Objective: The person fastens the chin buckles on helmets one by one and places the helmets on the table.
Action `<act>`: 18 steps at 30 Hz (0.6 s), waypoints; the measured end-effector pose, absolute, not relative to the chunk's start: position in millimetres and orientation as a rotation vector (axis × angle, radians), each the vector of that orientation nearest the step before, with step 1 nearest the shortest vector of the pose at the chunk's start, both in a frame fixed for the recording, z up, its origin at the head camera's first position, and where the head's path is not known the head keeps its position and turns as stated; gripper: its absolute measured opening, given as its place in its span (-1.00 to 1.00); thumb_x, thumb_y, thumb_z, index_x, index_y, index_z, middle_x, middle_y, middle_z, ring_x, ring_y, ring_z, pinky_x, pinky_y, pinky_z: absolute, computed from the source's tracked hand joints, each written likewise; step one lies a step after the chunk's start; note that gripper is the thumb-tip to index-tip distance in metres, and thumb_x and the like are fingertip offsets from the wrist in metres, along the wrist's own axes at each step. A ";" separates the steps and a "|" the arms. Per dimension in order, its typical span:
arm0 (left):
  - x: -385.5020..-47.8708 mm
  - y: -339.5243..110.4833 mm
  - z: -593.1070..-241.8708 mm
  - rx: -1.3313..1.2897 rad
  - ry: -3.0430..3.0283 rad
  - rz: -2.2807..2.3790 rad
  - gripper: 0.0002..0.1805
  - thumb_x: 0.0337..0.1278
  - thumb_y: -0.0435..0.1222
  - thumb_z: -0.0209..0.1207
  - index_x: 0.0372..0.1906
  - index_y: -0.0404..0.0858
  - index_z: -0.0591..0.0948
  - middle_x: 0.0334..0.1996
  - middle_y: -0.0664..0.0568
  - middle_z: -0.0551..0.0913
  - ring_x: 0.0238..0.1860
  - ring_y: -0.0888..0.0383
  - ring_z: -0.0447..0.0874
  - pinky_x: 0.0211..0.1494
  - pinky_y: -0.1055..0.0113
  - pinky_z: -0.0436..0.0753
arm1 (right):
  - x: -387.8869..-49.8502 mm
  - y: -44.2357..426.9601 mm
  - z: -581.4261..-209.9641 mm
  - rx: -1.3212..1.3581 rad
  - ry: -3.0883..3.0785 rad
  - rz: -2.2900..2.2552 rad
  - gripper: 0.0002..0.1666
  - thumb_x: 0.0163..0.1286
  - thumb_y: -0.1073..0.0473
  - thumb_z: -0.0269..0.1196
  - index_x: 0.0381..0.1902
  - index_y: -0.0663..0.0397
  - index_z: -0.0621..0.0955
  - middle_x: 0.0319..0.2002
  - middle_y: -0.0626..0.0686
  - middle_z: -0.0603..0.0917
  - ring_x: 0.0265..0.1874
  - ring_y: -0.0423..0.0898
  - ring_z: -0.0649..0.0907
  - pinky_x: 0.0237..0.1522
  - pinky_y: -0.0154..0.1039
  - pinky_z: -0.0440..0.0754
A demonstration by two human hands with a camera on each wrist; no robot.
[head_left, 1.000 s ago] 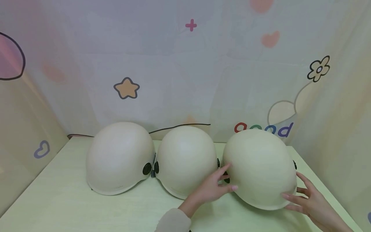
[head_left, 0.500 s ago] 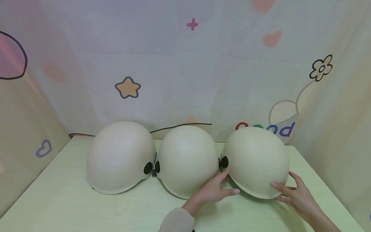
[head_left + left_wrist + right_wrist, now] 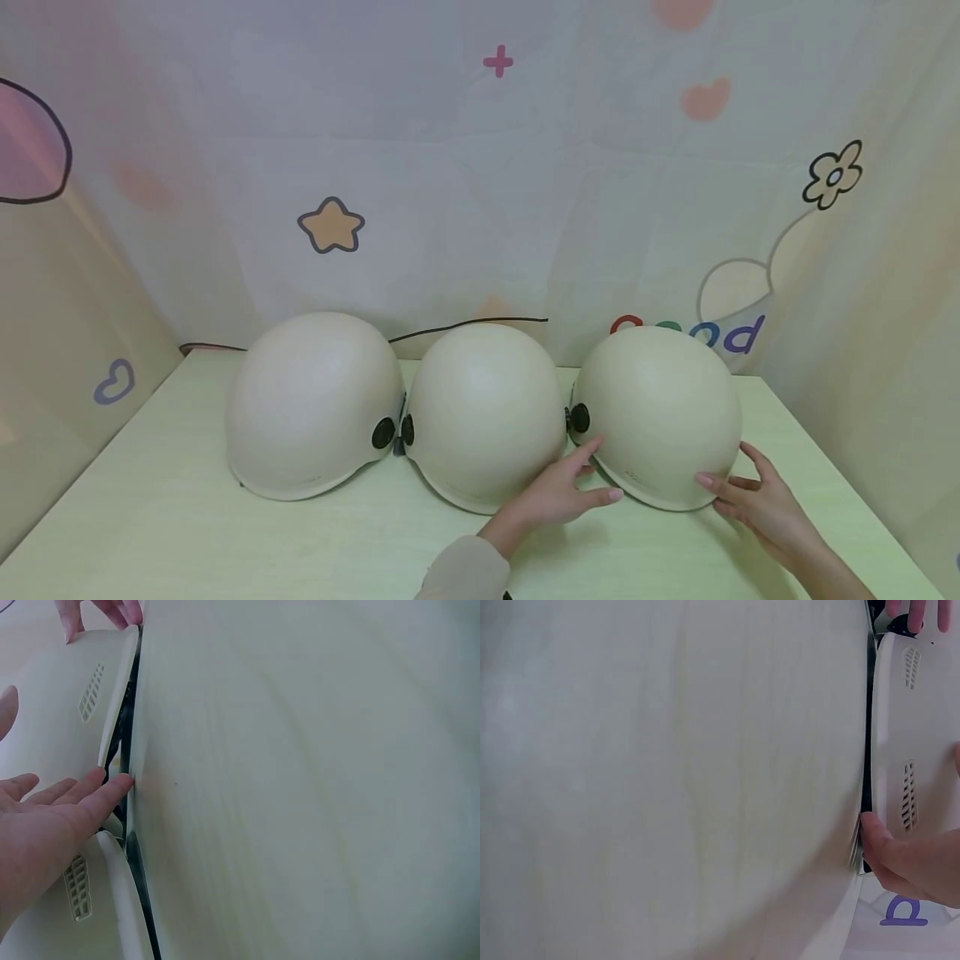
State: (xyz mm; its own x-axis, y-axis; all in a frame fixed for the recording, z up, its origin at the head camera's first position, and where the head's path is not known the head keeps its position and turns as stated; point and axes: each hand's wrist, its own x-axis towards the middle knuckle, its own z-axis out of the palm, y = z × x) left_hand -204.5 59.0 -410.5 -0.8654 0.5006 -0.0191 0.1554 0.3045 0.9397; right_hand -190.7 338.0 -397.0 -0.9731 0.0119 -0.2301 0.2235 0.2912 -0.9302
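Three cream helmets stand in a row on the table: the left helmet (image 3: 311,400), the middle helmet (image 3: 483,400) and the right helmet (image 3: 660,408). My right hand (image 3: 757,504) holds the lower right side of the right helmet, thumb on its front and fingers at the rim. My left hand (image 3: 558,492) lies in front of the gap between the middle and right helmets, fingers extended, fingertips by the right helmet's lower left edge. In the left wrist view, the vents (image 3: 91,694) of a helmet show above the left hand's fingers.
The pale green wood-look table (image 3: 337,550) runs in front of the helmets. Behind them hangs a printed curtain (image 3: 450,208), with further curtain panels at both sides. Round black side fittings (image 3: 580,417) sit where neighbouring helmets meet.
The right helmet has shifted left and back, turning slightly, and now sits close against the middle helmet. My right hand moved left with it; my left hand has barely moved.
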 end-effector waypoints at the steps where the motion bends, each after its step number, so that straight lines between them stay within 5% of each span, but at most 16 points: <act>1: -204.7 59.0 -410.5 0.593 2.274 1.578 -0.22 0.08 -0.05 0.21 0.39 0.00 0.14 0.33 0.12 0.20 0.23 0.09 0.32 0.21 0.15 0.32 | -190.9 338.7 -397.1 0.218 2.387 -1.736 0.21 0.27 0.11 0.22 0.35 0.13 -0.49 0.17 0.55 0.05 -0.11 -0.01 0.55 -0.07 -0.21 0.54; 10: -206.9 57.0 -409.3 0.579 2.278 1.578 -0.25 0.09 -0.06 0.20 0.38 0.02 0.17 0.31 0.13 0.23 0.19 0.08 0.36 0.15 0.10 0.39 | -190.0 340.8 -396.8 0.189 2.463 -1.612 0.17 0.30 0.07 0.18 0.35 0.20 -0.47 0.22 0.57 0.03 0.16 0.29 0.30 0.16 0.16 0.25; 18: -200.9 42.0 -403.2 0.635 2.272 1.522 -0.29 0.11 -0.08 0.19 0.36 -0.06 0.22 0.29 0.17 0.26 0.19 0.10 0.37 0.13 0.22 0.41 | -187.9 340.2 -392.0 0.168 2.479 -1.597 0.12 0.30 0.09 0.18 0.36 0.27 -0.39 0.26 0.53 -0.08 0.07 0.18 0.41 0.01 -0.10 0.49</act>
State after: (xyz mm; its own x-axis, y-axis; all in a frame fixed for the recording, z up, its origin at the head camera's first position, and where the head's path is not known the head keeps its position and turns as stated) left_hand -200.9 42.0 -403.2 -0.8451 0.5339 -0.0266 0.1783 0.3286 0.9275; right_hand -187.9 340.2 -392.0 -0.9760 -0.0062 -0.2175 0.1954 0.4141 -0.8890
